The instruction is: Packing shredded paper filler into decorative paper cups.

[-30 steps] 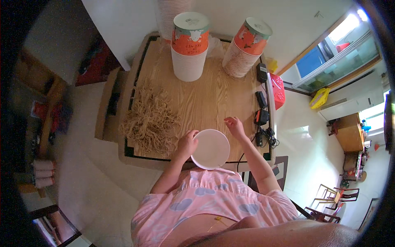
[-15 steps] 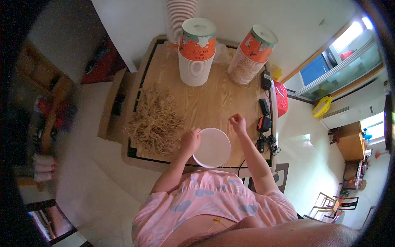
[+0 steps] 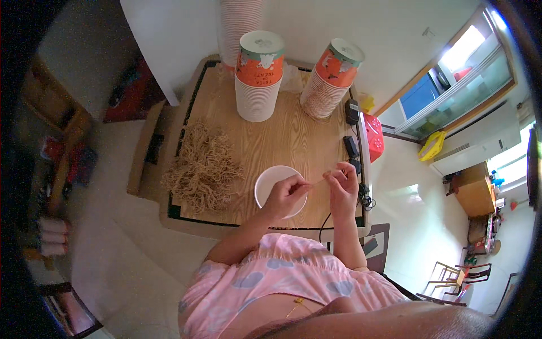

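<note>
Near the table's front edge stands a white paper bucket (image 3: 266, 182), with its round mouth facing up. My left hand (image 3: 286, 196) is over its right part, its thumb and fingers pinched together. Just to the right, my right hand (image 3: 342, 187) is closed in a pinch as well. A short, thin, pale strand (image 3: 319, 182) spans the gap between both sets of fingertips; its detail is too fine to make out. Left of the bucket lies a loose, tangled heap of tan twine (image 3: 204, 164).
Two upside-down stacks of paper buckets, one left (image 3: 258, 85) and one right (image 3: 332, 79), stand at the back. A taller white stack (image 3: 241, 25) rises behind. Black power adapters (image 3: 351, 146) with cables line the right edge, beside a red plastic stool (image 3: 374, 135).
My left hand has let go of the bucket's rim, and the bucket now stands on the table. Both hands have come together over its right side, with a thin strand between them.
</note>
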The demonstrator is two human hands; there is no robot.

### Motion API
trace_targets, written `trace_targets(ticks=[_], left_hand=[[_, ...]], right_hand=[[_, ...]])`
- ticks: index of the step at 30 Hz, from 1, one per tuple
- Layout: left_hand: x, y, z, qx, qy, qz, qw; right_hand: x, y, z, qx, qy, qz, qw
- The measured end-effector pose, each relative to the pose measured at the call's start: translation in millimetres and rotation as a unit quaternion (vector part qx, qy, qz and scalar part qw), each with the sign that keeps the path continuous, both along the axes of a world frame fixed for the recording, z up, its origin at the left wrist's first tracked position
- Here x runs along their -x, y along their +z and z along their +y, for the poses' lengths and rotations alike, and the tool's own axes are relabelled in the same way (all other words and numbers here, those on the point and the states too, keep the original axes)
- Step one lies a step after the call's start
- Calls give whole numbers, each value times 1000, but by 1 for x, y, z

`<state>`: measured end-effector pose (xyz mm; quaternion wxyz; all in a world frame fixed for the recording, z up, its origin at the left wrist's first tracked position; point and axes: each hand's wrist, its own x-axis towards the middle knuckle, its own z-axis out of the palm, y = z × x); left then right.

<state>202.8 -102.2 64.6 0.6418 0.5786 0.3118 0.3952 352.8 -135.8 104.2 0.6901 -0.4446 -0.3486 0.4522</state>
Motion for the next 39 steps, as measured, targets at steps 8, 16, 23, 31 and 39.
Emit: trace_targets(ticks=[8,16,23,31,39], left_hand=[[47,-6,-28,-16,37,76,996],[23,7,-30,-7,24,-137,990],[23,-2,-32,18,101,-54,993],[25,-14,-36,-34,147,21,988],[27,-26,-37,-85,107,69,988]], right_hand=[[12,6,-7,-24,49,41,998],[42,-22,-23,15,90,-166,982],[33,-25,-23,-44,74,-324,942],[28,-21,-30,-15,75,-453,888],[27,-21,-35,64,146,-525,836]])
